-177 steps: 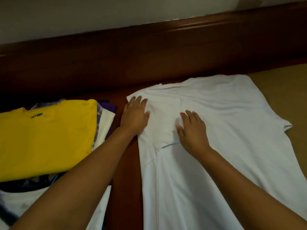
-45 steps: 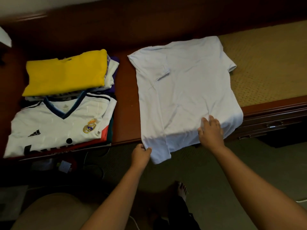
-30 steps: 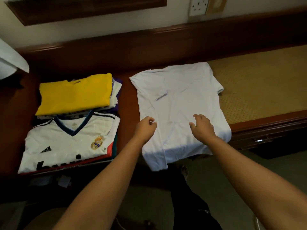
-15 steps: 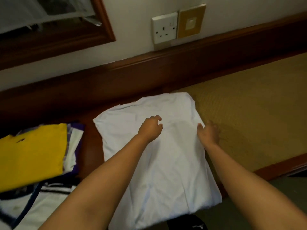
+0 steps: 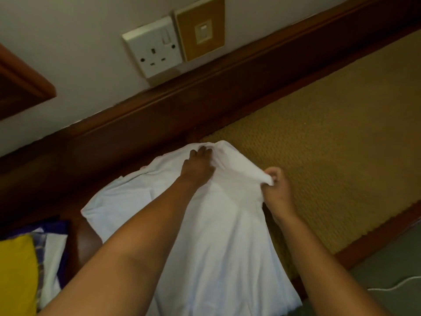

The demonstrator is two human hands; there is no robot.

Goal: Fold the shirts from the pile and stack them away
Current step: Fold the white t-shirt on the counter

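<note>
White cotton shirt [image 5: 214, 224] lay spread on the dark wooden bench [image 5: 145, 137], its near hem hanging over the front edge. The left hand [image 5: 198, 166] had its grip bunched into the cloth near the collar end, and the right hand [image 5: 276, 190] pinched the right sleeve edge, lifted off the surface. Judging by this, the fold was only partly made, with stacking yet to come. At the far left sat a stack topped by a folded yellow shirt [image 5: 17, 274]. To the right stretched a tan woven mat [image 5: 341, 133]. On the pale wall hung a white socket [image 5: 153, 47] and a gold switch plate [image 5: 200, 27].
</note>
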